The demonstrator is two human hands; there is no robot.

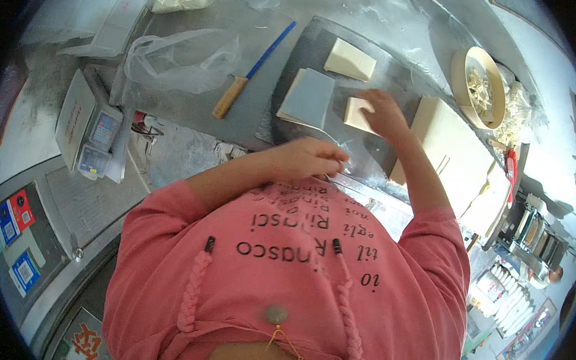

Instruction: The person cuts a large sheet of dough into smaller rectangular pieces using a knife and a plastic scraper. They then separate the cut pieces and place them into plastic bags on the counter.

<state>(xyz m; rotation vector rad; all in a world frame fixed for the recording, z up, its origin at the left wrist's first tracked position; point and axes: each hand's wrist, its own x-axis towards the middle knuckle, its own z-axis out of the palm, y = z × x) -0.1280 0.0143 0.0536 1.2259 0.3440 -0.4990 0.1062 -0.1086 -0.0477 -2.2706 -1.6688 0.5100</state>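
My right hand (382,111) is over a small pale block that looks like stacked dough sheets (357,116), thumb and fingers apart; whether it touches the block is unclear. My left hand (318,158) is near the table's front edge, before my shirt, fingers loosely bent and blurred, with nothing visible in it. Left of the small block, a blue-grey sheet (308,95) covers another pale stack. A pale wedge-like block (350,60) lies farther back. To the right stands a large pale stack (452,164). A long narrow blue tool with a wooden handle (230,97) lies to the left.
A clear plastic bag (187,60) lies on the metal table left of the blue tool. At the back right, a round wooden-rimmed container (456,86) holds pale scraps, beside a clear bag of more scraps. An open box with small packs (106,126) is at the left. Red-handled tool (511,172) at right.
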